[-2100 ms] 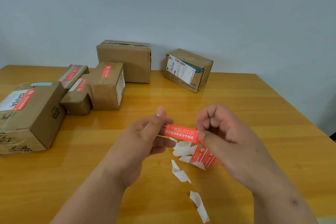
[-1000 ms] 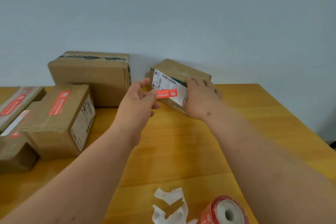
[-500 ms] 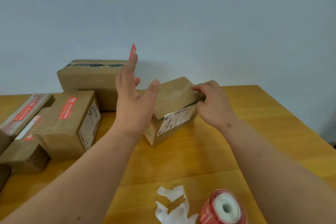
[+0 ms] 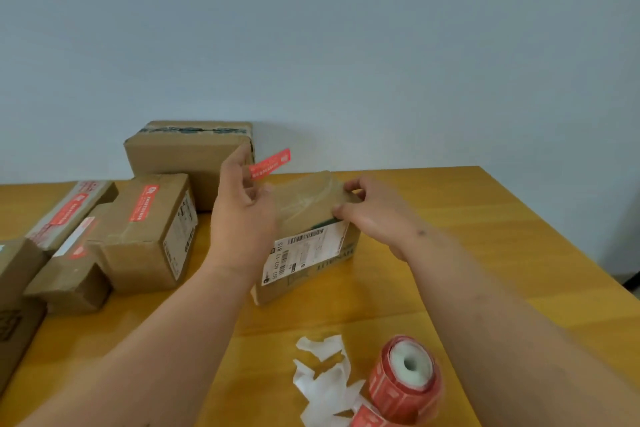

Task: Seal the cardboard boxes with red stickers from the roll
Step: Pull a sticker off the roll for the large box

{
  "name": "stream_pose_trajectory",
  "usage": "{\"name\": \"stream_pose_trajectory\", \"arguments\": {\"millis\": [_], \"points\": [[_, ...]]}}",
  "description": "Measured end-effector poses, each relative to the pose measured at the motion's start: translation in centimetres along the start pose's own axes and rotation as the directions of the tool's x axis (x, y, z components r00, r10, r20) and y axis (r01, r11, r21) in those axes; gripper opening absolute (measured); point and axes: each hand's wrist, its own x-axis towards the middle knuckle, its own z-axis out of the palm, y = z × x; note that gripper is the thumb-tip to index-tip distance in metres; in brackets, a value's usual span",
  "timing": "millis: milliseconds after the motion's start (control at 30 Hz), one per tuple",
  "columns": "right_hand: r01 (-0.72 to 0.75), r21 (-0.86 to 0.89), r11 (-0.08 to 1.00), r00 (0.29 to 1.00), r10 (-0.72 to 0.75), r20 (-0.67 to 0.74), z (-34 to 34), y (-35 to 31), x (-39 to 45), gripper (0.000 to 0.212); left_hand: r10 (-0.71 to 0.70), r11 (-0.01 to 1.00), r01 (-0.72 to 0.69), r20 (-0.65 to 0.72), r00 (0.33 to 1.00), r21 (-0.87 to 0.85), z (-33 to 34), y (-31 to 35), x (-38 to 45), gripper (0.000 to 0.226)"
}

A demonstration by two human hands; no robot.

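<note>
My left hand (image 4: 242,215) is raised over the desk (image 4: 467,253), its grip pinching one end of a red sticker (image 4: 270,164). The rest of the sticker sticks out free to the right, in the air above the small cardboard box (image 4: 308,239) in front of me, not touching it. My right hand (image 4: 374,215) steadies that box, thumb and fingers pressed on its top right edge, with a white shipping label (image 4: 304,253) on the face toward me. The top of the box looks covered in shiny clear tape.

To my left are several boxes that already carry red stickers (image 4: 143,203). A larger box (image 4: 187,149) behind them, against the wall, shows no red sticker yet. Near my right arm lie the sticker roll (image 4: 405,378) and scraps of white backing paper (image 4: 325,378).

What could go wrong, as I judge it: the loose end may curl and stick to my own fingers or fold on itself, because only one end is held. If I lower it crooked, it may miss the seam. The glossy tape may give it a poor hold. The light box could slide if my right hand lets go as I press.
</note>
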Motion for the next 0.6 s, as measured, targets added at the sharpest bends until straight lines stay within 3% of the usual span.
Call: {"name": "stream_pose_trajectory", "arguments": {"millis": [233,533,600], "points": [[0.088,-0.138,0.986,0.991,-0.073,0.113,2.9,-2.9,-7.3,0.055,-0.154,0.984,0.165,-0.152,0.976,0.064,-6.7,1.3,-5.2,0.059],[0.172,-0.237,0.956,0.972,-0.126,0.200,6.4,-4.3,-14.6,0.050,-0.198,0.976,0.211,-0.182,0.963,0.054,-14.3,2.0,-11.1,0.059],[0.188,-0.287,0.939,0.978,-0.151,0.146,6.9,-4.7,-15.6,0.046,-0.179,0.981,0.189,-0.169,0.969,0.050,-15.7,2.2,-11.9,0.057]]}}
